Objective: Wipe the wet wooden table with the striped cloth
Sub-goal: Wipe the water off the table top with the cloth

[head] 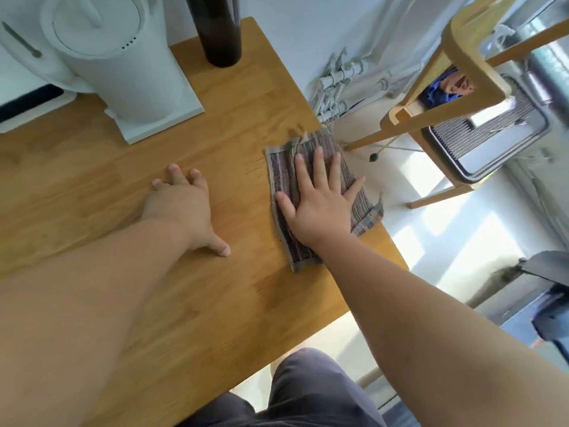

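Note:
The striped cloth [284,180] lies flat near the right edge of the wooden table [234,118], one corner hanging over that edge. My right hand [320,198] presses down on the cloth with its fingers spread and straight. My left hand [184,204] rests flat on the bare wood to the left of the cloth, fingers spread, apart from it. The cloth's far edge looks blurred.
A white appliance [123,63] on a flat base stands at the table's back left. A dark cylinder [220,29] stands behind it at the back edge. Beyond the right edge stand a wooden chair [455,72] and white pipes [335,84]. My knees [308,392] show below the front edge.

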